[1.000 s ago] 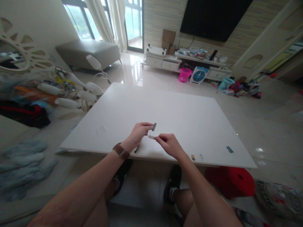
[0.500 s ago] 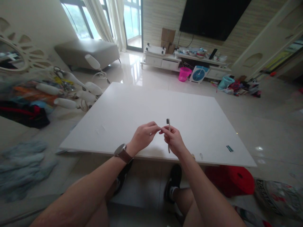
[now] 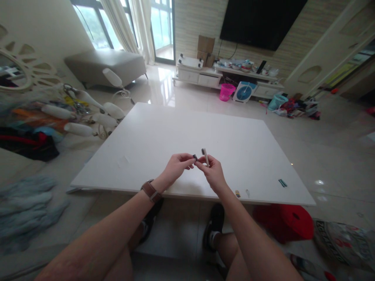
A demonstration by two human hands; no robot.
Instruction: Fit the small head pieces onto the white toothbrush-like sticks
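Over the near part of a white tabletop (image 3: 187, 128), my two hands come together fingertip to fingertip. My left hand (image 3: 175, 167) pinches a small dark piece (image 3: 195, 157), too small to name. The thumb and fingertips of my right hand (image 3: 213, 173) touch that piece too. A toothbrush (image 3: 206, 158) with a dark-bristled head and pale handle is held in my right hand, head up and tilted slightly left. Its lower handle is hidden behind the hand. Near my right forearm lie a small yellow-and-dark item (image 3: 237, 193) and a small clear piece (image 3: 247, 193).
A small dark green item (image 3: 283, 183) lies at the tabletop's right. Thin clear scraps (image 3: 123, 161) are on its left. A lamp with white shades (image 3: 109, 113) stands beyond the left edge. A red roll (image 3: 295, 222) and a printed sack (image 3: 342, 242) sit on the floor at right.
The small dark piece now shows between my fingertips. My left wrist has turned, and the toothbrush has tipped to the left with its lower handle now hidden.
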